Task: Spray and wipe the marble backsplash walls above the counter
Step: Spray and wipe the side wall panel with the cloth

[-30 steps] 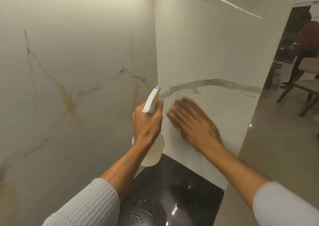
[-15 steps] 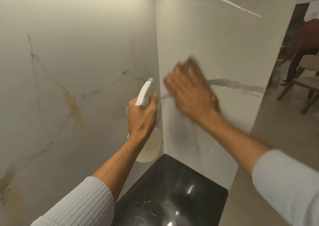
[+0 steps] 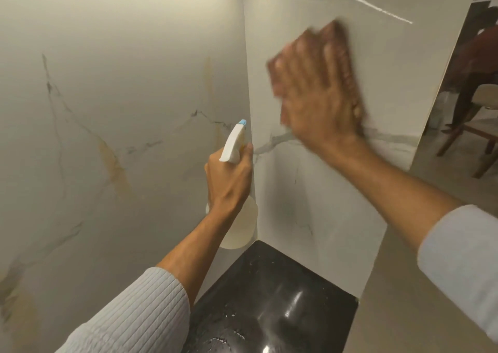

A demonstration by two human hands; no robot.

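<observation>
Two marble backsplash walls meet in a corner: the left wall (image 3: 121,83) has grey and yellowish veins, the right wall (image 3: 323,204) a grey vein across its middle. My left hand (image 3: 229,180) grips a white spray bottle (image 3: 234,145) with a blue nozzle, held upright close to the corner. My right hand (image 3: 318,94), blurred by motion, presses flat high on the right wall. A brownish cloth (image 3: 351,69) shows around its fingers.
A glossy black counter (image 3: 269,298) with water droplets lies below the corner. The right wall ends at an edge; beyond it is a room with a wooden chair (image 3: 479,137) and a person (image 3: 482,50).
My right hand has swept the cloth up the right wall, from below the grey vein to well above it. The spray bottle in my left hand has stayed near the corner.
</observation>
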